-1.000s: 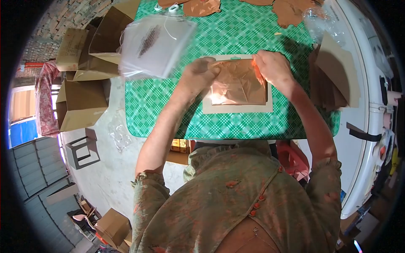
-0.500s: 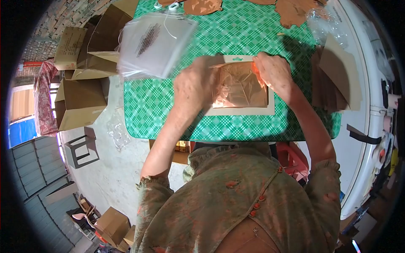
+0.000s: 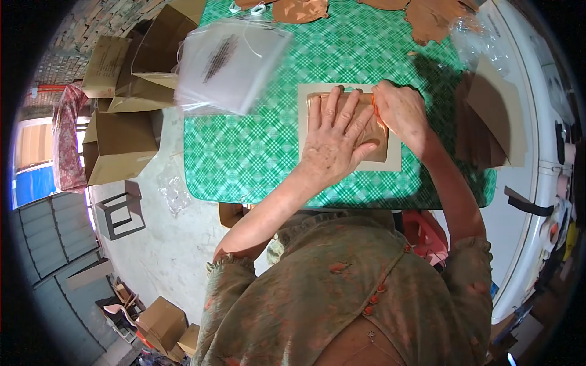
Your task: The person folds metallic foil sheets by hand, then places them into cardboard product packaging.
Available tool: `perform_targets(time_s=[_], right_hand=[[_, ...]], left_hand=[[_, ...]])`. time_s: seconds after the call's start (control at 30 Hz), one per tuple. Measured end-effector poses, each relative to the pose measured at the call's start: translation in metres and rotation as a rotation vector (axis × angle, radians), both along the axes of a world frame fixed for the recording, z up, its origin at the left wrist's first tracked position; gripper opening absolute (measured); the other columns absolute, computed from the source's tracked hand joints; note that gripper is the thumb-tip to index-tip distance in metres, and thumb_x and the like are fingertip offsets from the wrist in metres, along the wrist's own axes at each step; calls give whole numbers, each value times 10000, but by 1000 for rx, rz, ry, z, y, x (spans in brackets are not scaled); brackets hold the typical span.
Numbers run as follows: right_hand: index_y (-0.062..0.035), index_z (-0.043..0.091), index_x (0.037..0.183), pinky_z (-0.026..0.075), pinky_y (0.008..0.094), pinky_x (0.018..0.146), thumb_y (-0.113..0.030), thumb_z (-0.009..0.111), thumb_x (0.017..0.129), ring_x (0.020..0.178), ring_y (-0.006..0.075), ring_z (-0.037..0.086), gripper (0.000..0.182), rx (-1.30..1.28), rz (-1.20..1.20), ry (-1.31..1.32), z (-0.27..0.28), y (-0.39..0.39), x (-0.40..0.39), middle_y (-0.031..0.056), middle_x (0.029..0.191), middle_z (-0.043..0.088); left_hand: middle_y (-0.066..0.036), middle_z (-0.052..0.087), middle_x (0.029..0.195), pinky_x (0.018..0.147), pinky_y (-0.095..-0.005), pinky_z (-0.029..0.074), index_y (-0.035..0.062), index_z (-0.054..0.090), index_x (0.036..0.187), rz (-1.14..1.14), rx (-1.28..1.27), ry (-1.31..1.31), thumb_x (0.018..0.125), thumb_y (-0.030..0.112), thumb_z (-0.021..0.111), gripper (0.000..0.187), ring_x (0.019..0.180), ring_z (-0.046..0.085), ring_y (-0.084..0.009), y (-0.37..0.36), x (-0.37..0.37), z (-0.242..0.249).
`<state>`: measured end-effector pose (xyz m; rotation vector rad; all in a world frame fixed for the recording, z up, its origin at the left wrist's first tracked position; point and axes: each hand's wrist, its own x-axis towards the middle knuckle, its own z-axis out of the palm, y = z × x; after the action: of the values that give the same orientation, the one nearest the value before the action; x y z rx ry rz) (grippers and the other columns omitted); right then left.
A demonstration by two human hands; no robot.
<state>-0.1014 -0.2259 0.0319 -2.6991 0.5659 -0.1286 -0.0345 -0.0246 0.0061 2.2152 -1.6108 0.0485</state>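
My left hand (image 3: 332, 137) lies flat with fingers spread on a smooth brown packet (image 3: 379, 150), covering most of it. Beneath the packet is a larger beige card (image 3: 394, 161), which shows as a border around it on the green checked tablecloth (image 3: 256, 158). At the packet's upper right edge, my right hand (image 3: 403, 116) is closed, its fingers curled in. A thin orange strip (image 3: 375, 105) shows along its fingertips and runs down the packet's side.
A stack of clear plastic bags (image 3: 238, 64) lies at the table's left. Brown cut-out pieces (image 3: 302, 10) are along the far edge. Beige cards (image 3: 494, 116) are piled on the right beside crumpled clear plastic (image 3: 473, 36). Open cardboard boxes (image 3: 125, 143) stand left of the table.
My left hand has moved right from the packet's left edge and now lies flat across its middle. The shiny surface is largely covered. My right hand stays at the upper right edge.
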Motion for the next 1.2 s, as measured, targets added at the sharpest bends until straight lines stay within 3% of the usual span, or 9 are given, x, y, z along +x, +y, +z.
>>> perform_targets(time_s=[0.27,0.37,0.47,0.57,0.67,0.7,0.8,0.83,1.2], right_hand=[[-3,654,925,555,590,743,-272,515,1027,771,491,702,320,-5,44,-62,-3,-5,-1,238,833,725],[-18,648,933,560,560,763,-249,524,1025,864,449,719,278,-35,-10,51,13,-6,0,214,927,744],[-51,626,930,573,486,790,-214,566,1010,1038,372,718,191,-184,35,-150,5,-15,-11,165,1087,755],[-68,665,1042,543,445,927,-190,609,989,1254,314,643,145,-314,109,-218,4,-7,-27,125,1293,713],[-44,703,1204,442,466,1090,-211,636,984,1391,312,544,284,-378,194,-348,-1,14,-40,122,1397,668],[-25,620,1428,302,533,1209,-243,642,990,1501,313,425,490,-315,214,-233,-13,17,-48,140,1527,572],[-22,512,1537,235,576,1248,-285,650,998,1561,307,344,615,-301,209,-147,-12,30,-62,142,1631,467],[-22,407,1609,178,609,1268,-318,642,1013,1595,299,284,705,-283,202,-71,-11,31,-64,131,1699,369],[-27,343,1647,87,610,1301,-317,588,1048,1627,289,214,709,-268,177,-48,-23,27,-70,127,1741,285]], left_hand=[[-139,306,1721,1263,-708,100,189,453,1621,26,37,-35,1037,614,524,725,1605,172,-470,-1,-4,2],[-134,298,1725,1262,-708,106,188,465,1612,26,47,-39,1034,615,529,722,1603,169,-475,-2,-3,0],[-131,297,1726,1260,-708,115,187,474,1606,27,36,-44,1034,612,532,715,1601,174,-477,-1,-3,-2],[-127,306,1726,1258,-705,117,190,475,1606,32,44,-56,1036,603,535,706,1596,193,-479,-1,-4,0],[-125,311,1725,1260,-702,118,193,469,1612,31,38,-56,1040,589,537,699,1596,200,-476,-2,-4,0],[-125,313,1725,1261,-701,119,193,467,1614,31,35,-55,1041,583,538,697,1596,202,-476,-2,-4,0],[-126,322,1721,1261,-698,130,199,446,1628,32,20,-51,1048,534,548,677,1593,211,-476,-2,-4,-1],[-127,325,1719,1261,-697,132,197,436,1633,36,25,-65,1049,515,549,674,1592,213,-476,-2,-4,0],[-110,366,1710,1271,-674,116,150,427,1637,32,68,-75,1077,414,518,626,1592,245,-447,-2,-1,9]])
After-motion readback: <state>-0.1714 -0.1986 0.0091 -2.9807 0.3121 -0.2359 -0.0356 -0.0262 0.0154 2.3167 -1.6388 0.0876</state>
